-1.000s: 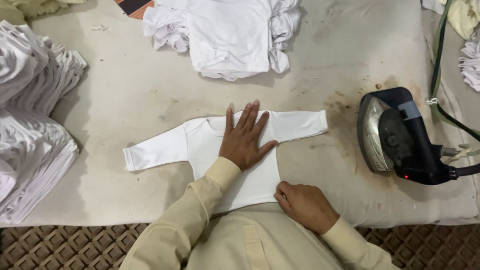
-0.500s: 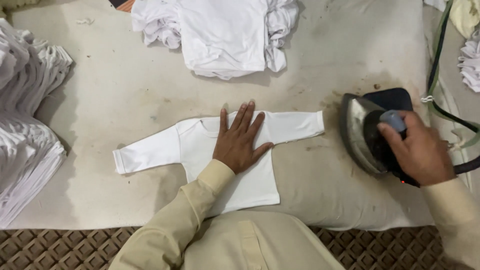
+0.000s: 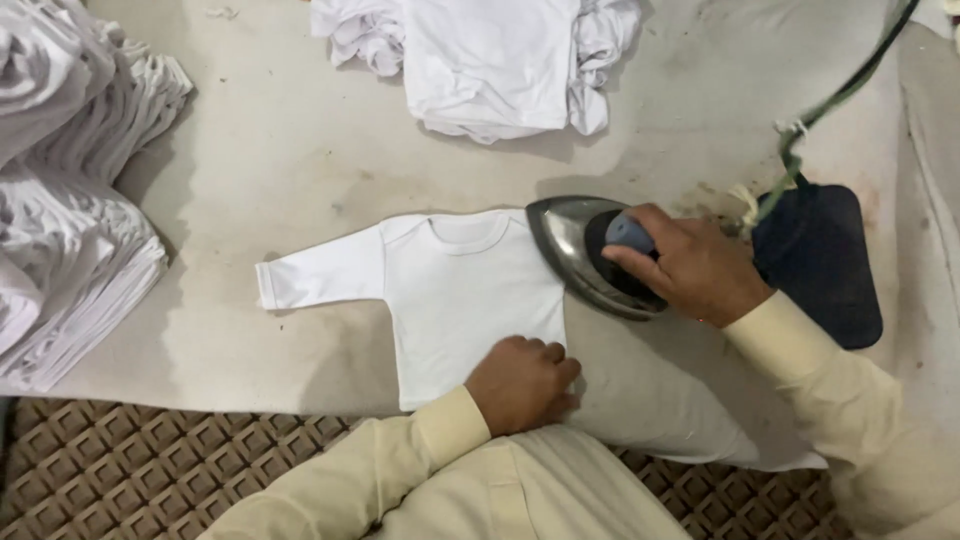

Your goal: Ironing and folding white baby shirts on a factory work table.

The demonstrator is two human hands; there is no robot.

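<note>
Head view: pressing step in hand, w/ the small white long-sleeved cotton top [image 3: 470, 300] laid flat, front up, at the near-middle of the padded beige ironing table [image 3: 270, 160]. Right hand [image 3: 695, 265] is wrapped tight round the grey handle of the steel-soled electric iron [image 3: 580, 250], whose tip sits on the top's right shoulder; that sleeve is hidden under it. Left hand [image 3: 520, 385] is curled, fingers pressed together, knuckles pinning the hem at the near edge. Next move, I'd judge, needs a steady glide leftwards while the hem stays anchored. Dark iron rest pad [image 3: 825, 265] lies just right; stacks of folded white garments [image 3: 75, 200] far left
</note>
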